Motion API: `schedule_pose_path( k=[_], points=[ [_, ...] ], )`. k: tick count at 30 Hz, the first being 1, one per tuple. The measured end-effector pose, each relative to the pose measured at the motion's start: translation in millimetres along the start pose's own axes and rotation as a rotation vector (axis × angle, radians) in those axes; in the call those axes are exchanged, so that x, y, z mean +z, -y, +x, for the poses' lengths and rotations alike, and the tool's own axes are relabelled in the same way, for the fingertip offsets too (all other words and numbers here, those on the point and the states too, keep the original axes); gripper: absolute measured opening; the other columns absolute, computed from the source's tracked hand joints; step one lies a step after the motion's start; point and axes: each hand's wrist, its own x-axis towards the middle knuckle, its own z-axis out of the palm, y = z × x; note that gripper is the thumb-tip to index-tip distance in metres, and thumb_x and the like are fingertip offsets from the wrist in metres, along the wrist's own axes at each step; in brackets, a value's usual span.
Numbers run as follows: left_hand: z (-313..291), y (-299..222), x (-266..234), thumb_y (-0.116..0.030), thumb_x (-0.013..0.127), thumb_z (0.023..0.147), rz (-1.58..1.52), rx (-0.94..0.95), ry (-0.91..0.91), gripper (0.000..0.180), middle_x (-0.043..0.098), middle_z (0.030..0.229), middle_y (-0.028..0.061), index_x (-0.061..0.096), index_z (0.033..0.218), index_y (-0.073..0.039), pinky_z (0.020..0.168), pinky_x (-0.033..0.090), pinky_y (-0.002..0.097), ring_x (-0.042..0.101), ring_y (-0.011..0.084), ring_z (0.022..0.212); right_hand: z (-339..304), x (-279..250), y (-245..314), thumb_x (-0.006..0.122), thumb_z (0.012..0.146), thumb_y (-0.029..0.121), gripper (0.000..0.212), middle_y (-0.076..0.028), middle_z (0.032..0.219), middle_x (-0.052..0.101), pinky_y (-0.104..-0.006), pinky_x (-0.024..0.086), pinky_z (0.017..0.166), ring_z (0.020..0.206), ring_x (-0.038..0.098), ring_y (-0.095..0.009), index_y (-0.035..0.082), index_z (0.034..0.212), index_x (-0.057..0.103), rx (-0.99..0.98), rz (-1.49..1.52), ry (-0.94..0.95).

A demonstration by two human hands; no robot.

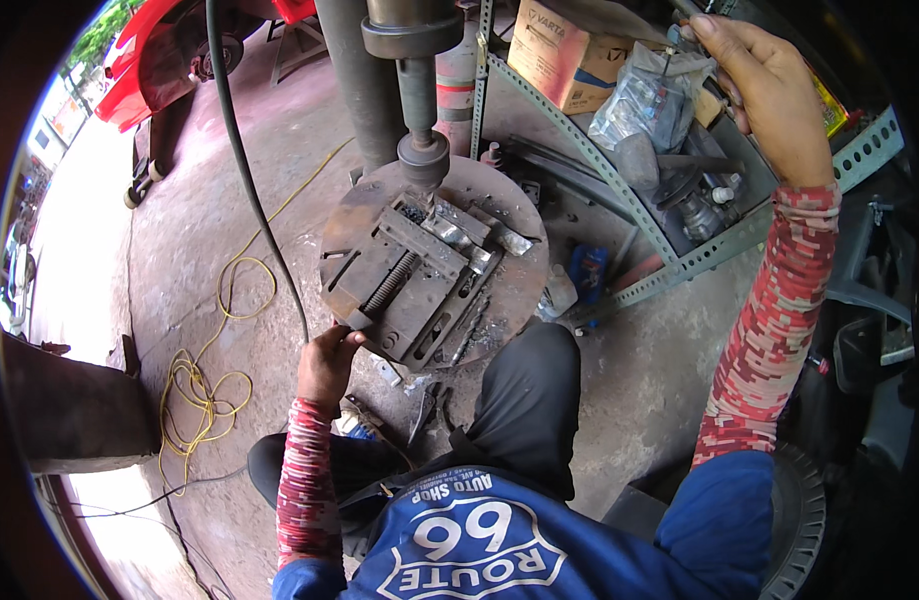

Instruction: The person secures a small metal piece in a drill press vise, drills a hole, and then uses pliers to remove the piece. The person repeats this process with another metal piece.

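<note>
The right hand (764, 90) is raised at about 1 o'clock, its fingers curled shut around a dark lever (724, 80) of which only short bits are seen above and below the fist; the lever's full length and its mounting are hidden by the hand and cut off near the upper rim. The left hand (327, 362) is placed at about 7 o'clock of the round table (354, 215), fingers pressed together on the near end of the vise (409, 280), where the handle end of the screw is covered by the fingertips; what exactly is pinched there cannot be told.

The vise is seated on the rusty round table near the picture's centre. Its long axis is laid from 7 o'clock to 1 o'clock, the threaded screw (389, 283) pointing from the left hand up toward the jaws. Between the jaws a shiny metal piece (454, 232) is clamped, its long side lying across the vise axis, toward 4 o'clock. Directly above it the drill chuck (423, 158) is hung from the spindle, pointing down; the bit's tip is hard to make out among metal chips.

A black hose (244, 160) and a yellow cable (204, 385) are trailed over the concrete floor at 9 o'clock. A perforated angle-iron shelf (679, 262) with clutter is seen at 2 o'clock.
</note>
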Motion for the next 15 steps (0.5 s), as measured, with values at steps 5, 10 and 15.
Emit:
schedule_pose_path(
  k=[5,10,15],
  points=[
    [0,-4,-2,-0.033,0.069,0.098,0.022,-0.002,0.008,0.037,0.058,0.069,0.0196,0.068,0.097,0.004,0.064,0.048,0.038,0.051,0.0214,0.061,0,0,-6,0.064,0.1,0.044,0.044,0.004,0.068,0.052,-0.022,0.035,0.05,0.055,0.046,-0.004,0.002,0.109,0.075,0.021,0.04,0.016],
    [-2,-3,0,-0.041,0.069,0.096,0.004,-0.013,-0.052,0.042,0.061,0.072,0.0236,0.07,0.094,0.002,0.065,0.049,0.0429,0.06,0.0385,0.069,0,17,-13,0.065,0.101,0.036,0.041,-0.004,0.08,0.068,-0.0276,0.047,0.071,0.073,0.058,-0.011,-0.004,0.106,0.073,-0.137,0.023,-0.092],
    [-2,-5,1,-0.045,0.069,0.095,-0.041,-0.017,-0.07,0.044,0.063,0.072,0.0243,0.072,0.095,0.0,0.065,0.049,0.0448,0.064,0.0449,0.072,-3,31,-25,0.068,0.099,0.036,0.042,-0.009,0.082,0.073,-0.0302,0.05,0.073,0.075,0.061,-0.012,-0.005,0.107,0.073,-0.114,0.011,-0.157]
  ],
)
